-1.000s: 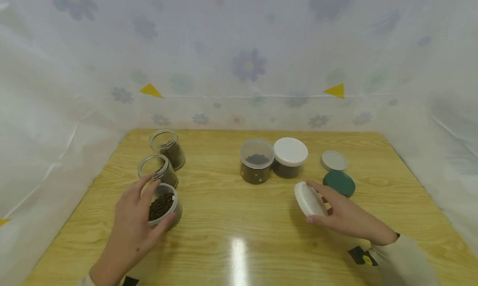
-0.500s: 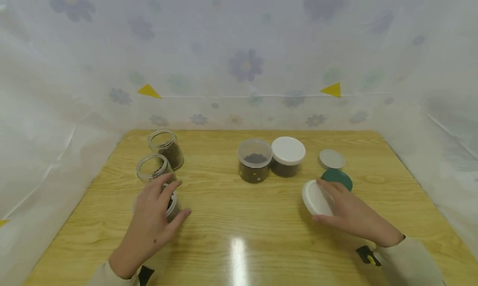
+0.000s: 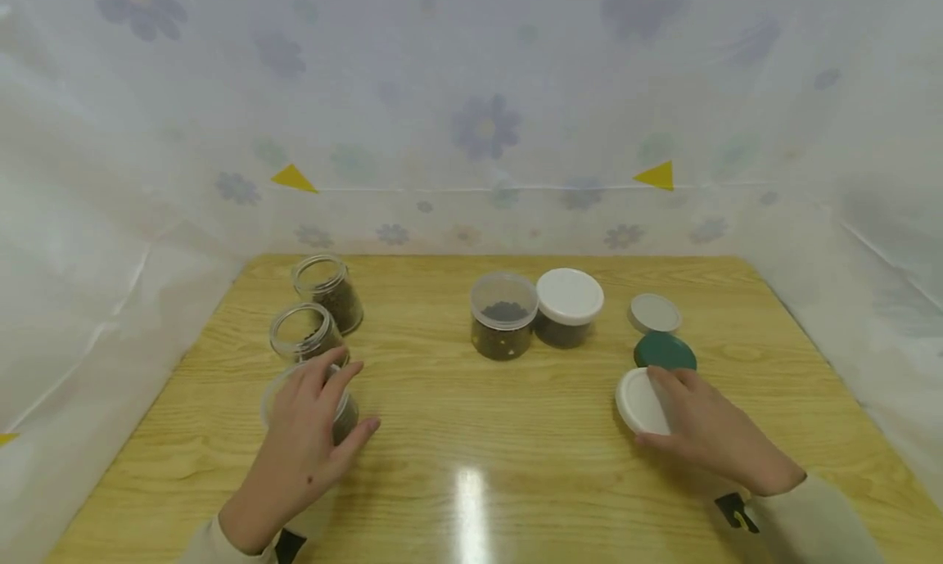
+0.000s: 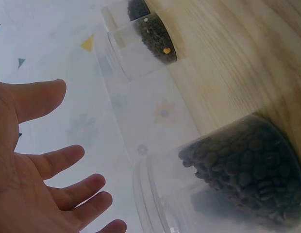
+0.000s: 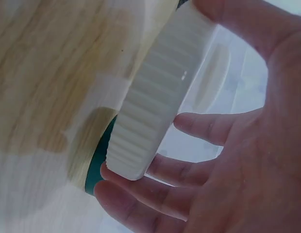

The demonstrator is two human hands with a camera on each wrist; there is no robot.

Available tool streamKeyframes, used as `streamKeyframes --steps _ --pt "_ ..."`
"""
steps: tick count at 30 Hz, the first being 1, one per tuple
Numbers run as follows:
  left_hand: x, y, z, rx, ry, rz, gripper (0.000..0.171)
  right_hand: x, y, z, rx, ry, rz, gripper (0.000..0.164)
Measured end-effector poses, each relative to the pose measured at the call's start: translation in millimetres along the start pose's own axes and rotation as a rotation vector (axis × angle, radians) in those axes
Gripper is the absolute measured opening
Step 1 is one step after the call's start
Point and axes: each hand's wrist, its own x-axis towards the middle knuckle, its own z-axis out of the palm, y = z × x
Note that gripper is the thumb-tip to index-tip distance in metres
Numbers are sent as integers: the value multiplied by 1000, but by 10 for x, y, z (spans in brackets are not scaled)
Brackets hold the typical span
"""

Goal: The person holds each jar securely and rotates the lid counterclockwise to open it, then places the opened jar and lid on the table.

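My right hand [image 3: 718, 433] holds a ribbed white screw lid [image 3: 639, 400] by its rim, low over the table just in front of a green lid [image 3: 665, 351]. In the right wrist view the lid [image 5: 155, 97] stands tilted, thumb on one edge and fingertips on the other. On the left, my left hand [image 3: 302, 445] hovers over a clear jar [image 3: 345, 421], its fingers spread and holding nothing. The left wrist view shows that jar [image 4: 252, 179] uncovered, partly filled with dark brown pellets, with the fingers apart from it. From above, the hand hides most of its mouth.
Behind the near jar stand two more open jars, a middle one [image 3: 309, 339] and a far one [image 3: 340, 300]. Centre back, an uncovered tub [image 3: 503, 339] of dark bits adjoins a white-lidded tub [image 3: 569, 296]. A pale lid [image 3: 655, 313] lies behind the green one on the wooden table [image 3: 471, 433].
My right hand has carried the white lid rightward and lower, toward the green lid. My left hand has moved right and come away from the near jar's rim, its fingers loosened.
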Motion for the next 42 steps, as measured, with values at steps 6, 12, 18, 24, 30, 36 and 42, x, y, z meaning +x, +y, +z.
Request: streamKeyframes --steps 6,12,18,24,30,36,42 --pt "-28 -14 15 -4 -3 3 62 -36 46 50 11 -26 2 101" --pt "-40 -29 23 -4 5 3 61 -28 59 66 17 -39 -4 100" --pt "-38 -19 44 -1 -4 0 60 3 53 76 4 -31 7 98" --pt "-37 -14 52 1 -13 8 59 3 36 86 -11 -14 31 94" --pt "-48 -2 85 -10 -33 20 60 -8 26 105 6 -16 100 91" --pt "-54 37 122 -32 -48 13 59 -7 39 108 -32 -31 135 88" --pt "12 66 135 -52 -67 22 59 4 58 105 -34 -55 136 88"
